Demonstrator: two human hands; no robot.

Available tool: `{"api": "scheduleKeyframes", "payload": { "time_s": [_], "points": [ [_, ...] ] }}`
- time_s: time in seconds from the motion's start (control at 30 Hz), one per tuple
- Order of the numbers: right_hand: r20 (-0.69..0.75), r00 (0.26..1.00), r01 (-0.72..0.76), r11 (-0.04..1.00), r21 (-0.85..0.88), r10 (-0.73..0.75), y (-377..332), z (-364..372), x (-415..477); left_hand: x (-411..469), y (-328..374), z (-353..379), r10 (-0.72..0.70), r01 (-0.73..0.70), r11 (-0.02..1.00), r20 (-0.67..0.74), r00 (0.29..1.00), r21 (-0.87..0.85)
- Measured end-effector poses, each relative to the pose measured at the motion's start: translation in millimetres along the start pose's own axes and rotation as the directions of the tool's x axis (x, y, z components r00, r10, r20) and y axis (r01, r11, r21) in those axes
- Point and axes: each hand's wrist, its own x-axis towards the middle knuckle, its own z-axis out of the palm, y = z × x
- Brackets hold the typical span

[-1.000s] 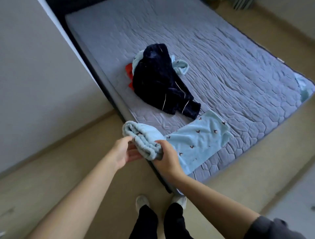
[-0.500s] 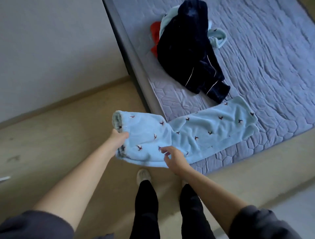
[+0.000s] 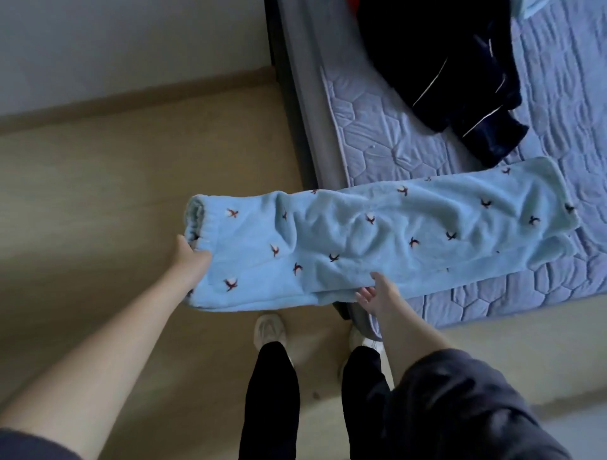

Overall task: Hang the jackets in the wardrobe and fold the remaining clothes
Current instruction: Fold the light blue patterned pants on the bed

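A bed (image 3: 377,141) with a quilted grey-blue cover stands on a tan floor (image 3: 131,157) beside a pale wall (image 3: 115,42). A dark jacket (image 3: 443,65) lies crumpled on the bed. Compared with half a second ago, the light blue trousers (image 3: 394,230) are stretched longer and flatter, with the legs on the bed's corner and the waistband over the floor. The left hand (image 3: 192,259) grips the waistband end, its fingers hidden under the cloth. The right hand (image 3: 382,294) is loosely spread, its thumb touching the trousers' near edge.

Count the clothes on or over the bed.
4: light blue pants held across the bed edge, navy garment beyond them, red sliver and pale blue scrap at the frame's top. Others may be hidden.
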Motion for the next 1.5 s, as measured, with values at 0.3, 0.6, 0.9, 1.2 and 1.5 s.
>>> {"api": "scheduleKeyframes", "payload": {
  "time_s": [0.3, 0.6, 0.9, 1.2, 1.5],
  "points": [
    [-0.137, 0.99, 0.016, 0.999, -0.032, -0.02, 29.1, -31.4, 39.1, 10.8, -14.5, 13.2, 0.023, -0.027, 0.997, -0.06, 0.998, -0.067],
    [-0.081, 0.99, 0.115, 0.993, 0.03, -0.112, -28.6, -70.9, 48.3, -20.3, 31.0, 55.6, 0.127, -0.133, 0.991, -0.14, 0.982, -0.035],
    [-0.022, 0.99, 0.142, 0.967, 0.21, -0.14, -127.7, -149.6, 88.9, -92.1, 134.1, 188.1, 0.251, -0.247, 0.951, -0.004, 0.968, -0.185],
    [0.0, 0.943, 0.302, 0.86, 0.411, -0.332, -259.6, -229.5, 153.6, -116.2, 178.4, 336.6, 0.275, -0.267, 0.959, 0.09, 0.957, -0.098],
    [-0.132, 0.935, 0.349, 0.918, 0.188, -0.328, -313.8, -267.4, 193.5, -108.8, 196.1, 361.7, 0.25, -0.24, 0.953, -0.029, 0.968, 0.184]
  ]
}}
